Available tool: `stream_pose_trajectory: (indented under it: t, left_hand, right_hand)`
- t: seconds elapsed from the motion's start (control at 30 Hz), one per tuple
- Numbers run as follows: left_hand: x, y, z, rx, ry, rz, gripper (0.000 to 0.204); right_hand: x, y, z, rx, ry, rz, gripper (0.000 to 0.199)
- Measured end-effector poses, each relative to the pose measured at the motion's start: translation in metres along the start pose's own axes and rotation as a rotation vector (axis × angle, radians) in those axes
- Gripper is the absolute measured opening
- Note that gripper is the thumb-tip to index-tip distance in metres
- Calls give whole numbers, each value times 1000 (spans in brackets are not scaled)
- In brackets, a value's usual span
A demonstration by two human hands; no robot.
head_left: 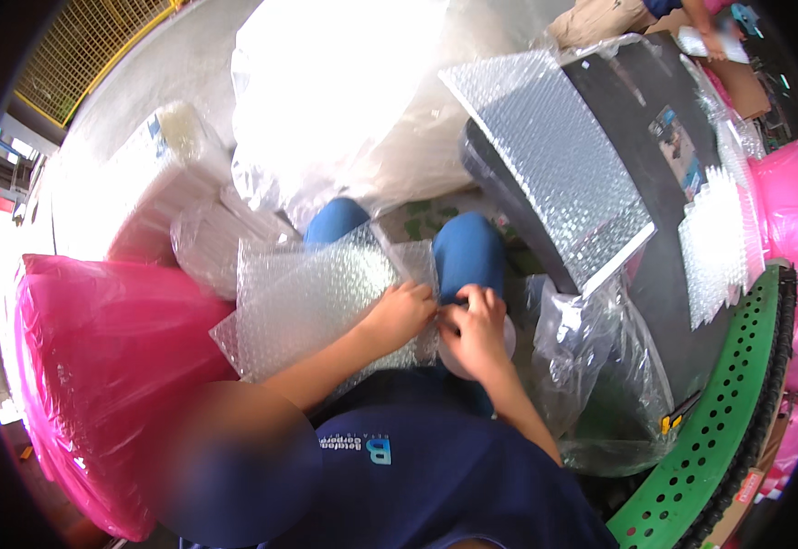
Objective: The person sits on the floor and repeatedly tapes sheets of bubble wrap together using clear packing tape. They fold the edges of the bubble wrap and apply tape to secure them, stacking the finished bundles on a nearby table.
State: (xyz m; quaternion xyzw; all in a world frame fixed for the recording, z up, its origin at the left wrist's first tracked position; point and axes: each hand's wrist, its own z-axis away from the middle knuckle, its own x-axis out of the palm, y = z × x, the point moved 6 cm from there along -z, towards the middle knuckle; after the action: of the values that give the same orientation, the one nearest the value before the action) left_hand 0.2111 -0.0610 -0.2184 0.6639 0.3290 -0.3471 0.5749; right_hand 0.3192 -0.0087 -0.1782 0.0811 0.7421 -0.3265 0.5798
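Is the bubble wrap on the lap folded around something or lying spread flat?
Folded around something. The bubble wrap forms a closed bundle, and both hands, left and right, pinch its right edge. What is inside cannot be told.

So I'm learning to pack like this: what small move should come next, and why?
Probably press the tape down along the bubble wrap edge. Both hands meet there: the left hand pins the wrap on the lap, and the right hand pinches at the same edge with a tape roll under it.
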Motion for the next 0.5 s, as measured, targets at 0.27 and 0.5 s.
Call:
stream_pose_trajectory:
  t: [0.27,0.5]
  left_hand:
    - [5,-3,-3,27,-39,-128,10]
    - [2,-6,-12,-55,-159,-47,10]
  right_hand:
    - [27,-2,1,-52,41,106,11]
    - [36,4,1,-200,150,-58,12]
